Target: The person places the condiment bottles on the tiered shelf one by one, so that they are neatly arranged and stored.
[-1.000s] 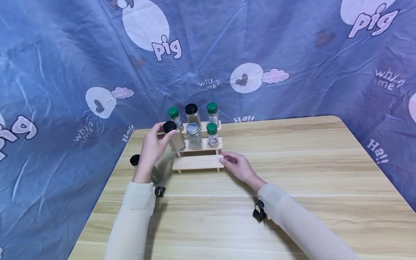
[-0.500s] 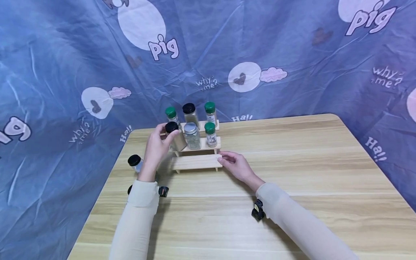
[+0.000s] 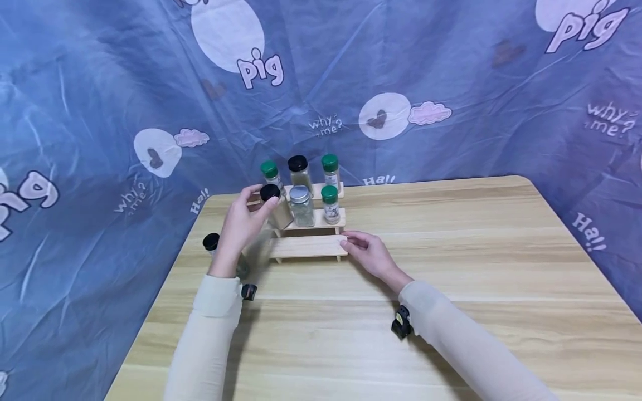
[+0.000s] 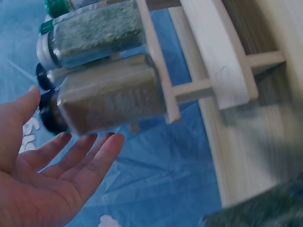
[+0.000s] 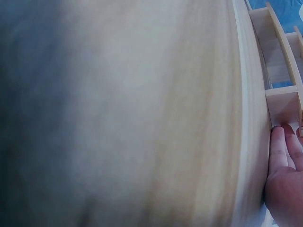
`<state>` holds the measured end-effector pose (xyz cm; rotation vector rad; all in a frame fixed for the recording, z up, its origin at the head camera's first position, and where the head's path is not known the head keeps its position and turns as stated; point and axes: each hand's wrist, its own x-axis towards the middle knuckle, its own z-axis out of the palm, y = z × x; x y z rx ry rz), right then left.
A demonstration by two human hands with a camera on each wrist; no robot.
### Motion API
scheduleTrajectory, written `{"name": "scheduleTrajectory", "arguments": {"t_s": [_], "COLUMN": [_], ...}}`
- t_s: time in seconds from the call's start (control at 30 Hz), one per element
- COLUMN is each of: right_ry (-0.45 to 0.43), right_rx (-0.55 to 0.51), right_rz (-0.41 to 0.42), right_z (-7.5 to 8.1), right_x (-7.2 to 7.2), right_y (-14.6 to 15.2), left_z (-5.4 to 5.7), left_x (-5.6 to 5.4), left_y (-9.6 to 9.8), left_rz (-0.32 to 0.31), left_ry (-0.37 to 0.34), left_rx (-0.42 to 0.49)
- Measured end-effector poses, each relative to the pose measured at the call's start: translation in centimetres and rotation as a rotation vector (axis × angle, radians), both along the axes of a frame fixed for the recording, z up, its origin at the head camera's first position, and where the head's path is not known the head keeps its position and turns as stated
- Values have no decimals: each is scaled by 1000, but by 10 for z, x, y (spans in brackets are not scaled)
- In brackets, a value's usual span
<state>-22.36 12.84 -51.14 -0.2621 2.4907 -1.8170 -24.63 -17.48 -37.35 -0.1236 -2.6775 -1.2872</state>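
A three-step wooden spice rack (image 3: pixel 308 246) stands on the table. My left hand (image 3: pixel 242 224) is around a black-capped spice jar (image 4: pixel 113 97) at the left end of the middle step. In the left wrist view the jar's base meets the step; my thumb is at the cap, and my other fingers lie loosely extended along the jar's side. My right hand (image 3: pixel 372 257) pinches the right end of the bottom step, thumb on top. The right wrist view shows those fingers (image 5: pixel 279 146) against the rack's end. Beside the jar stand a silver-capped jar (image 3: pixel 302 209) and a green-capped jar (image 3: pixel 331 207).
The top step bears a green-capped jar (image 3: pixel 273 174), a black-capped jar (image 3: pixel 300 171) and another green-capped jar (image 3: pixel 331 170). Left of the rack, a black-capped jar (image 3: pixel 211 241) is partly hidden by my left arm. A blue printed cloth (image 3: pixel 426 67) hangs behind the table.
My left hand and the black-capped jar have shifted slightly right, closer to the silver-capped jar; they have barely moved over the last half second. My right hand stays at the rack.
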Motion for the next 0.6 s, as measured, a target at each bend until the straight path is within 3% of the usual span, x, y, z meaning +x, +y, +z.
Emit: {"name": "scheduleTrajectory", "arguments": {"t_s": [0.17, 0.37, 0.5, 0.6], "right_ry": [6, 3, -4, -9], "right_rx": [7, -9, -1, -6], "right_rz": [4, 1, -1, 1], "right_z": [0, 2, 2, 1], "right_x": [0, 0, 0, 0], "right_y": [0, -1, -1, -1], "left_z": [9, 16, 14, 6], "left_x": [11, 27, 38, 45], "left_y": [-16, -45, -68, -86], "left_rz": [27, 102, 171, 217], "left_ry": [42, 115, 129, 125], "left_rx": [13, 6, -14, -15]}}
